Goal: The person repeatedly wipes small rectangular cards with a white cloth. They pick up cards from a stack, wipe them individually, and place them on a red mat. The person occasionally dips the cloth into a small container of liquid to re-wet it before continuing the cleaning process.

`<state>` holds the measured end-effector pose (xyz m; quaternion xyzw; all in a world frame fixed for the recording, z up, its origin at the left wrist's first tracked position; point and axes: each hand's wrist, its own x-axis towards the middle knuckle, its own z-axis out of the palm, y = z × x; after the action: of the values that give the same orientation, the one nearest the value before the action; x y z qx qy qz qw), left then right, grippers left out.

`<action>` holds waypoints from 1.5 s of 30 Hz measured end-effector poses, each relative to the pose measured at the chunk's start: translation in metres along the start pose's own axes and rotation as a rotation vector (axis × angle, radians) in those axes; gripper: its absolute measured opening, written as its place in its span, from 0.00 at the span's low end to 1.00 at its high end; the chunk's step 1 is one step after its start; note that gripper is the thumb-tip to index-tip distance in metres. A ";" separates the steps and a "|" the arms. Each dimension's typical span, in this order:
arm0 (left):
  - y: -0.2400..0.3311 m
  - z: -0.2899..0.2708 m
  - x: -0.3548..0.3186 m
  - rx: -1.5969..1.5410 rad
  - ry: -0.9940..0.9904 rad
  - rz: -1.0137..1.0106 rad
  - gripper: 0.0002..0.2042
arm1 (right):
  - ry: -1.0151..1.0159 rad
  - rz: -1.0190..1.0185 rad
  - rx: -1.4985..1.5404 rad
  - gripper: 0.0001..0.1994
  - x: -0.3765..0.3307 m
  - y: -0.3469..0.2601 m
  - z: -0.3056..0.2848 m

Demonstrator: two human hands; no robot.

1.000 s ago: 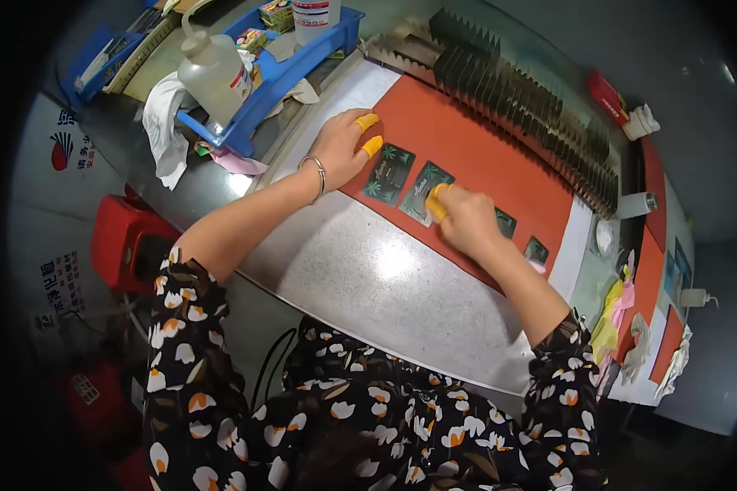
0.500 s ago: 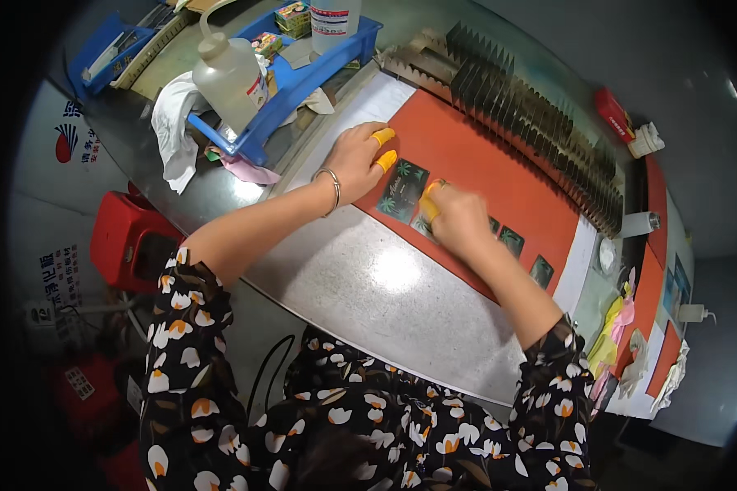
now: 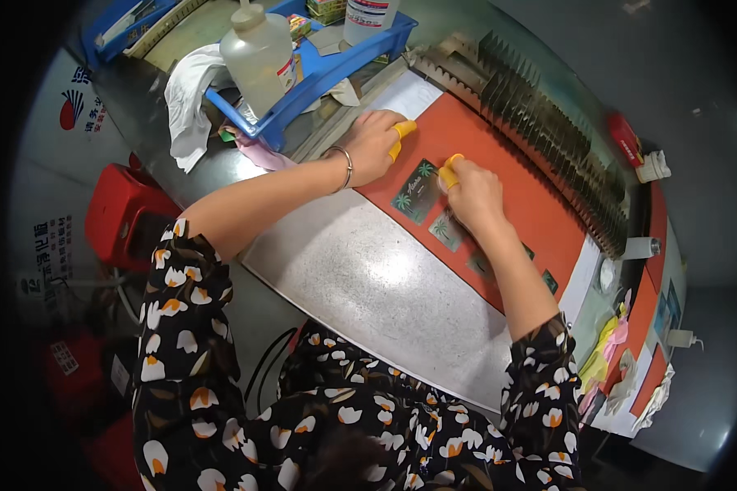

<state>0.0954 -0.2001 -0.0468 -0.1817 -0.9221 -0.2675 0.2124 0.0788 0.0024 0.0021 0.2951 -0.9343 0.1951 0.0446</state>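
Though small — pale lettering (image 3: 415, 187) on card (image 3: 420, 204)

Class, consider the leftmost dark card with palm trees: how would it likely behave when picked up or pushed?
The card is probably fairly stiff, since it lies flat with straight-looking edges. It looks thin, so it is likely light. Lying flat on the red mat, it would probably slide rather than tip.
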 end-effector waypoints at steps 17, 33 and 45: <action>-0.004 -0.001 -0.004 0.041 0.038 -0.041 0.18 | -0.035 -0.346 0.027 0.07 0.016 -0.021 0.020; 0.001 -0.002 -0.006 0.065 0.002 -0.060 0.20 | -0.104 -0.176 0.005 0.07 0.017 0.006 0.006; -0.002 -0.004 0.001 0.029 0.035 -0.026 0.17 | -0.127 -0.321 0.095 0.05 0.006 -0.015 0.014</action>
<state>0.0944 -0.2041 -0.0437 -0.1619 -0.9243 -0.2598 0.2279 0.0825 -0.0175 -0.0048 0.4542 -0.8657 0.2105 0.0022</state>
